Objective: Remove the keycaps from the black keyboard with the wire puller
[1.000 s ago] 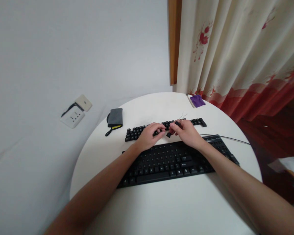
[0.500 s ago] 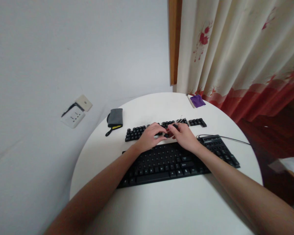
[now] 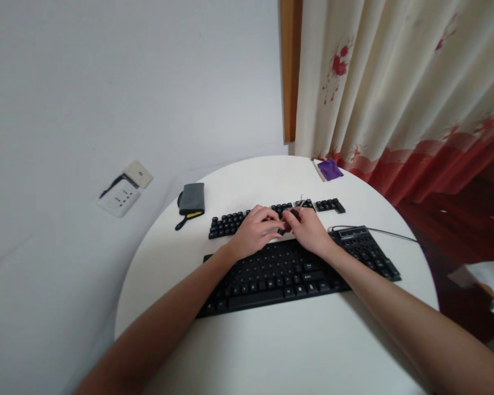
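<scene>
My left hand (image 3: 257,229) and my right hand (image 3: 312,229) meet fingertip to fingertip just above the far edge of a black keyboard (image 3: 267,274). Much of that keyboard shows bare key posts, while its lower rows and number pad carry keys. Between the thumb and fingers of the left hand is a small black keycap (image 3: 281,231), partly covered. The right hand pinches another small black piece (image 3: 295,213), which looks like a keycap. Behind the hands, loose black keycaps (image 3: 227,224) stand in rows on the white table (image 3: 247,345), partly hidden by the fingers.
A grey folded cloth pouch (image 3: 191,198) with a black loop lies at the table's left. Toward the back right is a purple cloth (image 3: 330,169). A thin wire tool (image 3: 302,201) rests by the keycaps. The keyboard's cable (image 3: 389,234) runs off the right edge.
The left fingers have stretched a little toward the right hand, and the keycap between them has turned and dropped slightly. The view has shifted a touch; the keyboard and keycap rows stay put.
</scene>
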Motion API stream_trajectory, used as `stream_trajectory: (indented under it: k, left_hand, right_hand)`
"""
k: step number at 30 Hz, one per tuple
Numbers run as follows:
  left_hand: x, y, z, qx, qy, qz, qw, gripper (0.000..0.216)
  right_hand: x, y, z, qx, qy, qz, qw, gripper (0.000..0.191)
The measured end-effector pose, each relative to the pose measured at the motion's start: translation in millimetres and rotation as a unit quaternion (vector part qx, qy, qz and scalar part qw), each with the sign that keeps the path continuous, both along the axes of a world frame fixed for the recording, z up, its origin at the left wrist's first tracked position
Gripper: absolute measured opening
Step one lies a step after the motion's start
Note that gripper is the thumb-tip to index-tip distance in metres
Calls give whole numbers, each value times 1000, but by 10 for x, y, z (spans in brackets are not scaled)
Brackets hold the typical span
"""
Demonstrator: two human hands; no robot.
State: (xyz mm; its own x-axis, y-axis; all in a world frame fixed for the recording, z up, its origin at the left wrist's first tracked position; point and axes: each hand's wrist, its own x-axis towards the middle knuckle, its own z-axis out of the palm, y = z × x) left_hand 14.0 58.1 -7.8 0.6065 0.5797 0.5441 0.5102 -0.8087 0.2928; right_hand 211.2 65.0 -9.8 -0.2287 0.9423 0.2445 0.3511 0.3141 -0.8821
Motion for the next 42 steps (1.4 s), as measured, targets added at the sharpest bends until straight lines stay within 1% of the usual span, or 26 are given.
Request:
stream_trajectory:
  k: [3, 5, 8, 12, 19, 21, 25, 29, 38, 42]
  left_hand:
    - [-6, 10, -27, -2, -3, 66, 998, 15]
    - [-11, 23, -49, -13, 21, 103, 994, 13]
    - [-11, 46, -78, -28, 63, 132, 989, 11]
    - [-2, 79, -112, -35, 83, 163, 983, 9]
    - [18, 100, -139, -39, 86, 185, 978, 12]
    - [30, 97, -138, -38, 87, 199, 975, 18]
    - [62, 89, -134, -36, 95, 239, 966, 44]
    - [81, 86, -136, -33, 106, 271, 956, 52]
    - [43, 119, -189, -21, 93, 272, 958, 50]
    - [52, 111, -170, -22, 92, 272, 957, 53]
  right_hand:
    - [61, 59, 36, -11, 37, -58, 998, 35]
    - [112, 110, 54, -7, 60, -90, 994, 35]
    - [162, 163, 62, -4, 84, -107, 991, 36]
    - [166, 168, 61, -4, 88, -104, 991, 35]
    - [160, 148, 85, -1, 84, -104, 991, 36]
    - [162, 148, 95, -1, 90, -104, 991, 35]
    - [161, 140, 116, 1, 101, -102, 990, 35]
    - [165, 133, 137, 2, 112, -96, 989, 35]
    - [184, 130, 169, 1, 106, -88, 990, 35]
    - [197, 142, 180, -2, 84, -75, 994, 35]
